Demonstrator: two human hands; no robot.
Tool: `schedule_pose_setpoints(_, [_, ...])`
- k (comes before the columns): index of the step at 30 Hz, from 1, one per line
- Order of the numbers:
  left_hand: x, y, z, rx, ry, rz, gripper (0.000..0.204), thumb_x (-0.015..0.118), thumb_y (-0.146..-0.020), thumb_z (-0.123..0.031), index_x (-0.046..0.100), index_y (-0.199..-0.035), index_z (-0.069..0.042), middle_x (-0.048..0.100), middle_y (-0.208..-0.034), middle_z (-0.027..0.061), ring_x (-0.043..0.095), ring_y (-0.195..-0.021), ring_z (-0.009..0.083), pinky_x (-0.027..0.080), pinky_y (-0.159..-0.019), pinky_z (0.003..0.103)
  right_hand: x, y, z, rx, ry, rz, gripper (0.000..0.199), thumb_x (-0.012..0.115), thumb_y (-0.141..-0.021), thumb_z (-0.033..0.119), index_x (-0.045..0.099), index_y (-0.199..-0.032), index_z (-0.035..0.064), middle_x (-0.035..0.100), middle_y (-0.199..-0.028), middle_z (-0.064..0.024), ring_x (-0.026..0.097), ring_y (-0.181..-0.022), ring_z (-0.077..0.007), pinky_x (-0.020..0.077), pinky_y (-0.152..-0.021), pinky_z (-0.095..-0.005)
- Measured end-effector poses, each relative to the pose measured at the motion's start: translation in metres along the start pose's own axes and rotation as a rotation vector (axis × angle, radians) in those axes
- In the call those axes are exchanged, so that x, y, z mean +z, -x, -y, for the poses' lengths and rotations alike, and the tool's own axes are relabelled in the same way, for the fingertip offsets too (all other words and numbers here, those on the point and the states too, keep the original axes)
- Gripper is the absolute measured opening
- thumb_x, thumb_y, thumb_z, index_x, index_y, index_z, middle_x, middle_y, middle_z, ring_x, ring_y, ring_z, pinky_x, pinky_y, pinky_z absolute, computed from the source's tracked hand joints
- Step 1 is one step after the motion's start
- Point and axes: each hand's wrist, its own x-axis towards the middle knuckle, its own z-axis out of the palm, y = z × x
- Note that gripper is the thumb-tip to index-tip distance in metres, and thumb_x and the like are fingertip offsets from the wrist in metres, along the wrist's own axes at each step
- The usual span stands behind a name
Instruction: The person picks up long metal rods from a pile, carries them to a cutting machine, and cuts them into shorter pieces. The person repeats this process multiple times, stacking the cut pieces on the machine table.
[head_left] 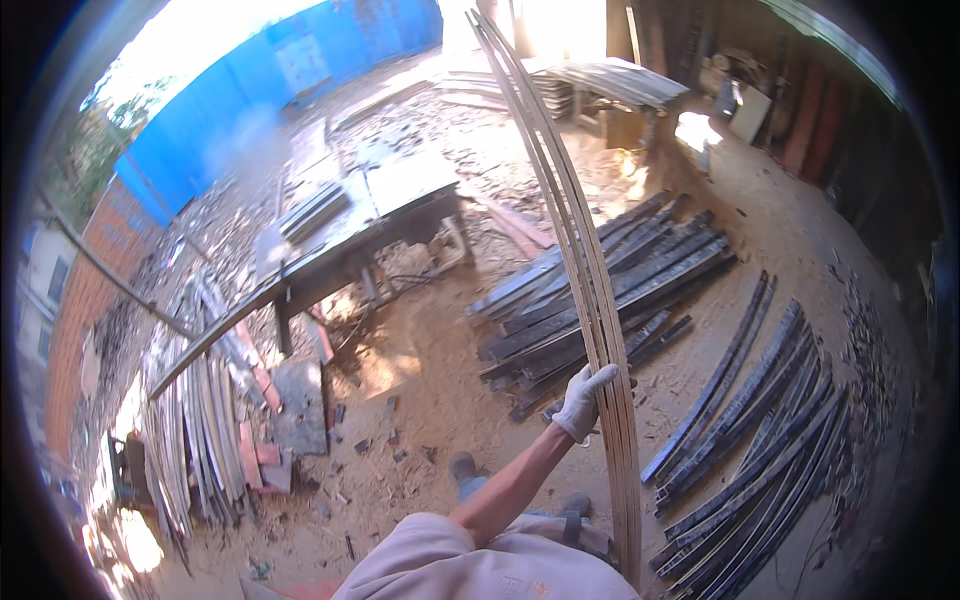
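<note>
Gripping a bundle of long wooden strips (603, 330) in the gloved left hand (582, 403), with the fingers closed around its left edge and the thumb across its upward face. Cannot tell how the fingers of the right hand stand, out of this view. Holding the bundle in front of the body; can follow it from the lower edge of the view up to the top edge, parting into separate strands toward the far end.

Can see a pile of dark boards (660, 275) just beyond, lying roughly parallel on the sandy ground (430, 330). Can see long dark slats (770, 490) too, fanned out on the ground to the right of the bundle. Showing one shoe (462, 463) left of the bare forearm.

Farther off to the left, can make out a table (420, 180), bearing a short stack of boards (313, 212) near the left edge of its worktop. Nearer than its left corner, can see pale slats (205, 440) heaped beside a dark flat panel (300, 405). Farthest back, can see a blue fence (290, 80) meeting a brick wall (90, 300).
</note>
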Motion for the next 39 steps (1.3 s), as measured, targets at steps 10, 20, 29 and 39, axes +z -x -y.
schedule_pose_setpoints(10, [-0.217, 0.090, -0.180, 0.202, 0.107, -0.436, 0.043, 0.077, -0.098, -0.029, 0.068, -0.127, 0.002, 0.077, -0.111, 0.0183, 0.076, -0.095, 0.0291, 0.064, -0.083, 0.043, 0.032, -0.057, 0.142, -0.244, 0.186, -0.037, 0.084, 0.087, -0.070, 0.034, 0.053, -0.142, 0.0057, 0.066, -0.126, -0.0211, 0.062, -0.121, -0.0402, 0.0495, -0.105, -0.0494])
schedule_pose_setpoints(20, [-0.353, 0.065, -0.304, 0.370, 0.431, -0.730, 0.036, 0.078, -0.098, -0.028, 0.069, -0.121, -0.002, 0.075, -0.106, 0.0131, 0.076, -0.092, 0.0281, 0.066, -0.078, 0.045, 0.048, -0.188, 0.271, -0.612, 0.333, -0.150, 0.082, 0.086, -0.070, 0.038, 0.056, -0.140, 0.0061, 0.067, -0.125, -0.0233, 0.062, -0.121, -0.0432, 0.0493, -0.106, -0.0510])
schedule_pose_setpoints(29, [-0.492, -0.063, -0.435, 0.568, 0.584, -0.906, 0.030, 0.080, -0.096, -0.028, 0.068, -0.109, -0.004, 0.074, -0.100, 0.0118, 0.074, -0.087, 0.0315, 0.065, -0.076, 0.049, 0.022, -0.416, 0.504, -0.791, 0.232, -0.011, 0.083, 0.087, -0.060, 0.019, 0.052, -0.133, 0.0020, 0.063, -0.112, -0.0193, 0.060, -0.107, -0.0432, 0.0480, -0.096, -0.0506])
schedule_pose_setpoints(39, [-0.573, -0.180, -0.594, 0.705, 0.764, -0.888, 0.028, 0.080, -0.096, -0.027, 0.067, -0.111, -0.006, 0.071, -0.103, 0.0129, 0.071, -0.098, 0.0351, 0.061, -0.095, 0.052, -0.067, -0.646, 0.787, -0.911, 0.442, 0.079, 0.061, 0.090, -0.058, 0.025, 0.058, -0.108, 0.0105, 0.062, -0.100, -0.0167, 0.062, -0.096, -0.0409, 0.0511, -0.084, -0.0505])
